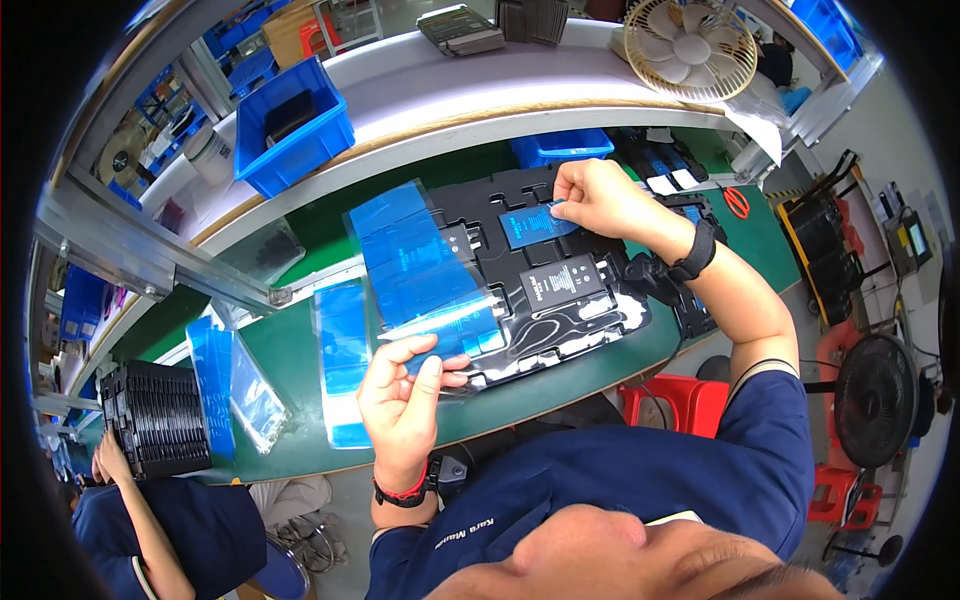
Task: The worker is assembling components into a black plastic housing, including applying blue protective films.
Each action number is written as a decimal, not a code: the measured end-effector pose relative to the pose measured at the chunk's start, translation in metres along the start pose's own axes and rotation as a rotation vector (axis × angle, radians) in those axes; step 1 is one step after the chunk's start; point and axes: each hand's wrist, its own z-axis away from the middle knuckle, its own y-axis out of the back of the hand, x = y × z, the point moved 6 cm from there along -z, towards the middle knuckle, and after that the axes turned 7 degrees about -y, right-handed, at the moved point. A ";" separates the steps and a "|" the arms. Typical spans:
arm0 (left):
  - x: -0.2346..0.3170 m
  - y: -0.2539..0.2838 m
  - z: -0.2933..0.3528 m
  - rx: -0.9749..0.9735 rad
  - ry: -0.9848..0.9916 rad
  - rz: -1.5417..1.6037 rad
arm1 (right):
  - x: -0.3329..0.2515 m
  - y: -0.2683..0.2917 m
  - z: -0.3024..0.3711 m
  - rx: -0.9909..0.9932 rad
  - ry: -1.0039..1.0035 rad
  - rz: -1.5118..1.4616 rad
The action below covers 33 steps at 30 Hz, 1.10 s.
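A black moulded tray [490,375] lies on the green bench before me, holding flat black batteries. One bare battery [562,284] with white print sits in the middle of it. At the far side of the tray, my right hand [605,197] pinches the edge of a blue film [530,226] lying over a tray pocket. Nearer and to the left, my left hand [402,400] has thumb and fingers closed around a piece of blue film [428,354]. Large blue film sheets [405,245] overlap the tray's left side. Behind them part of another battery [460,240] shows.
More blue film [342,345] and a clear bag [258,390] lie left, beside stacked black trays [155,420] where a co-worker's hand [110,460] rests. Blue bins [292,127], a fan [690,48] and red-handled scissors [736,203] are beyond. A red stool [675,403] stands right.
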 end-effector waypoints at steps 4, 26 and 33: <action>0.001 0.001 0.000 0.017 -0.004 -0.014 | -0.017 0.015 0.016 0.429 0.298 0.301; 0.033 -0.026 0.010 -0.174 -0.386 -0.529 | -0.104 -0.004 0.136 0.166 0.841 -0.073; 0.050 -0.021 0.014 -0.185 -0.748 -0.707 | -0.095 0.029 0.137 0.150 0.734 -0.197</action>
